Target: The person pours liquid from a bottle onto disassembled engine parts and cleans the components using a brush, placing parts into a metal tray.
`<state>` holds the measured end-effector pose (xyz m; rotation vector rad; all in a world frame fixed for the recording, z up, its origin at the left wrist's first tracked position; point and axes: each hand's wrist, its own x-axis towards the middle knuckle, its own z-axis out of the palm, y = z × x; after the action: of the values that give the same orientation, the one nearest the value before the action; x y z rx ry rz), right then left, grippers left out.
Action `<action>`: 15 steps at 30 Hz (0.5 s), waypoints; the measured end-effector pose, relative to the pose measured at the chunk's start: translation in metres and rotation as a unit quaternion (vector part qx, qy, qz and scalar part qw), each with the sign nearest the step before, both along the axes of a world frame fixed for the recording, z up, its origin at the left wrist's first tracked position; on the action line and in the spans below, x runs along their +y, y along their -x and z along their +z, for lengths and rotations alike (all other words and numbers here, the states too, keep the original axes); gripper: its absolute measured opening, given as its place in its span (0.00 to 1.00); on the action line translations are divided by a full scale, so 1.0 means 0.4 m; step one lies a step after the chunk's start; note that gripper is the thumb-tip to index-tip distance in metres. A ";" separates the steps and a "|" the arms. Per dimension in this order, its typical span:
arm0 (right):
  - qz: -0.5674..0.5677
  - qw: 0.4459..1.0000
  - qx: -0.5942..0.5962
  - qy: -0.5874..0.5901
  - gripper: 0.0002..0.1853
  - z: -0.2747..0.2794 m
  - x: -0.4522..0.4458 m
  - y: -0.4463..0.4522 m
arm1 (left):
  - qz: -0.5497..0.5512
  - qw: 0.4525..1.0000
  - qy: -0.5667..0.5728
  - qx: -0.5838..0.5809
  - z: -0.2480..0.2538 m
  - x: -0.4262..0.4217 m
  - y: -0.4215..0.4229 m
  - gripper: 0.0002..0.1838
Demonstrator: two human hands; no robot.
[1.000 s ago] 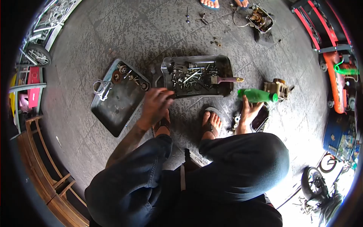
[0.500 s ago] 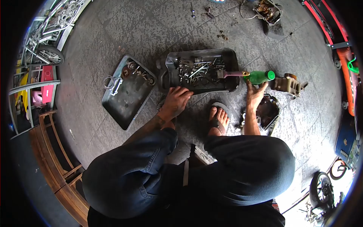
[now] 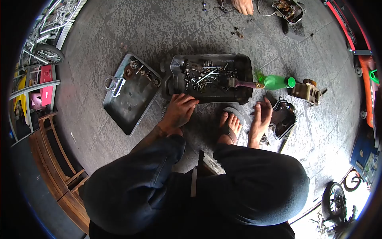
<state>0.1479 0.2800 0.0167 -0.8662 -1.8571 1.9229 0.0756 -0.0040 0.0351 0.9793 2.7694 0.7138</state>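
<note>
Head | black bin: grimy (loose bolts) | left fingers clamped on rim | right fingers apart

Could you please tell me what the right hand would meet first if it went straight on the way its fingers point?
Probably the green bottle, just beyond the fingertips of the right hand, though its height above the floor is unclear, so it might pass over.

Bottle translucent green — brush handle purplish.
</note>
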 end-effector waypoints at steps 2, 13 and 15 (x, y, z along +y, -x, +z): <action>0.016 1.000 -0.004 0.023 0.25 0.010 -0.002 0.035 | 0.006 1.000 -0.014 -0.009 0.006 0.000 0.002 0.10; 0.254 0.934 0.003 -0.252 0.11 0.123 -0.090 0.164 | 0.023 0.994 -0.097 -0.051 -0.047 0.035 0.071 0.12; 0.278 0.929 0.015 -0.244 0.10 0.096 -0.104 0.176 | 0.036 0.993 -0.100 -0.041 -0.049 0.040 0.067 0.12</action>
<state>0.0775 0.2383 0.0552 -0.1565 -2.5958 1.5788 0.0489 0.0119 0.0153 0.8627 2.7142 1.0353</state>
